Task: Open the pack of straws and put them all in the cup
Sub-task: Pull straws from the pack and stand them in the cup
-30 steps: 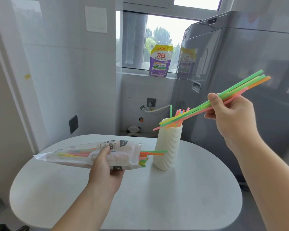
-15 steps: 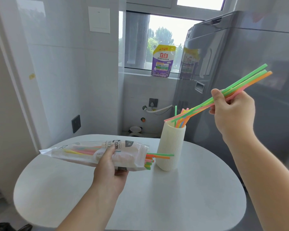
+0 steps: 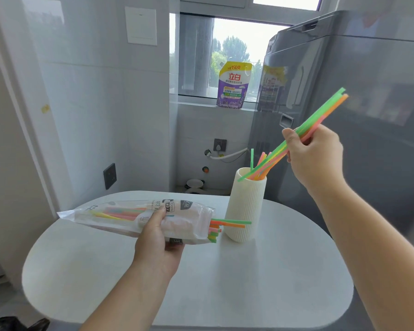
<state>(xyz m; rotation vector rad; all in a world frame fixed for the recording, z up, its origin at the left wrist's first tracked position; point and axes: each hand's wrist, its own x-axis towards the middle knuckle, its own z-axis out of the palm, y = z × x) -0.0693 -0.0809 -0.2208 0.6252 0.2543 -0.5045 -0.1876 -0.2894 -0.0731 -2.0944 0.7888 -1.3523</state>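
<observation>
Pinching a slanted bundle of straws [image 3: 320, 113] between the thumb and curled fingers of the right hand [image 3: 313, 154], lower tips reaching into the mouth of the ribbed white cup [image 3: 245, 211], upper ends pointing up and to the right. Sharing that cup with a few loose straws [image 3: 252, 158] (green, pink, orange). Gripping the opened pack [image 3: 120, 216] in the left hand [image 3: 155, 244], fingers wrapping underneath and thumb pressing on top, holding it roughly level above the white table [image 3: 249, 295]. Aiming its open end at the cup, with several remaining straws [image 3: 227, 223] poking out just beside the cup's wall.
</observation>
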